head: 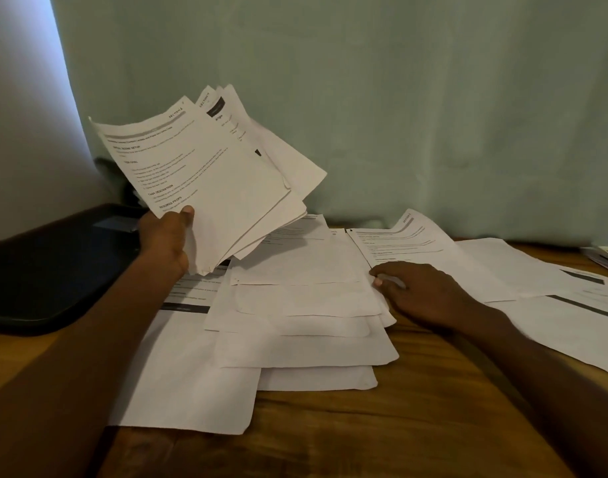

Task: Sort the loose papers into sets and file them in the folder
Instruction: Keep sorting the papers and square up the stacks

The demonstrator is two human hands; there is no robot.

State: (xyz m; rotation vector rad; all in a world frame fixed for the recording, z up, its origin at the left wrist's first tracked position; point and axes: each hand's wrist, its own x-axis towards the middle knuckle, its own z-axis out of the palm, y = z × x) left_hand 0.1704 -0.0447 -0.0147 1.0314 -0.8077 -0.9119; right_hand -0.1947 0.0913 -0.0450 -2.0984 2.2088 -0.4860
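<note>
A pale green curtain (433, 115) hangs behind a wooden table (382, 426) strewn with loose papers. The left hand (164, 239) holds a fanned sheaf of printed sheets (209, 174) up off the table, thumb on top and fingers curled behind the lower corner. The right hand (430, 294) lies on the table at the right edge of the overlapping middle pile (302, 322); its fingers are bent at the paper's edge, but whether they pinch a sheet I cannot tell. More sheets (554, 305) lie spread to the right. A dark flat case (54, 263), perhaps the folder, sits at the left.

The sheaf is gripped at one corner only and already splays, so a slack thumb could likely let sheets slide out and drop back among the unsorted ones. Pulling one sheet from the pile's edge may drag its neighbours askew or push some off the table's front.
</note>
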